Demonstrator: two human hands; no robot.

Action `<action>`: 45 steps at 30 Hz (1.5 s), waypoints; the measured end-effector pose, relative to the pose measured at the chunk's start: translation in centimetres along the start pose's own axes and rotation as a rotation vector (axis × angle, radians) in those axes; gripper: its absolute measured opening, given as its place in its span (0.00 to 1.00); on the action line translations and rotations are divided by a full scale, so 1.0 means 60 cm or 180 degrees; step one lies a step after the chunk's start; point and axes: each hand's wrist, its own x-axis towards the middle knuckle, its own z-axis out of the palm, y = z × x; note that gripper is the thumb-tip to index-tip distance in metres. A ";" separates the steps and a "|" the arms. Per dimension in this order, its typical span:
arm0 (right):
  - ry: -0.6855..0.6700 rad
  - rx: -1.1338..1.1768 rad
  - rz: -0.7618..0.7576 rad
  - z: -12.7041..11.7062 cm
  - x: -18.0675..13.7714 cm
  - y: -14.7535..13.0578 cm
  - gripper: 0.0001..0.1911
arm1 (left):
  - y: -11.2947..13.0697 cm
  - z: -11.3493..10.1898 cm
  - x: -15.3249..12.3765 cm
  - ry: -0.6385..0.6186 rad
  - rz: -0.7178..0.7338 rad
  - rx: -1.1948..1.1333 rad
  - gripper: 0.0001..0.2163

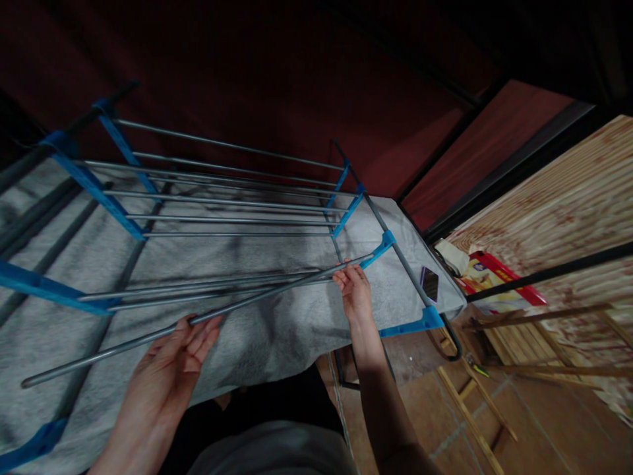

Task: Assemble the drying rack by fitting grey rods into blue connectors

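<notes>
A long grey metal rod (257, 297) slants across the front of a rack with blue plastic brackets. My left hand (173, 356) grips it left of its middle, thumb on top, and the rod's left end is free in the air. Near the rod's right end, my right hand (354, 289) pinches it beside a blue bracket (383, 247). Whether that end sits in the bracket I cannot tell. Behind it, two more rods run from the left blue bracket (59, 290) toward my right hand. Farther back, several rods (237, 204) span between blue side pieces.
The rack rests on a grey cloth-covered surface (277, 336). A phone (430, 284) lies near its right edge, by a dark frame tube (410, 264). On the right are a red and yellow package (504, 277) and wooden frames (475, 422) on the tiled floor.
</notes>
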 end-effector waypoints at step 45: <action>0.0155 -0.0076 0.0143 -0.008 0.011 0.004 0.07 | 0.027 0.037 -0.020 -0.0372 0.0798 0.0118 0.09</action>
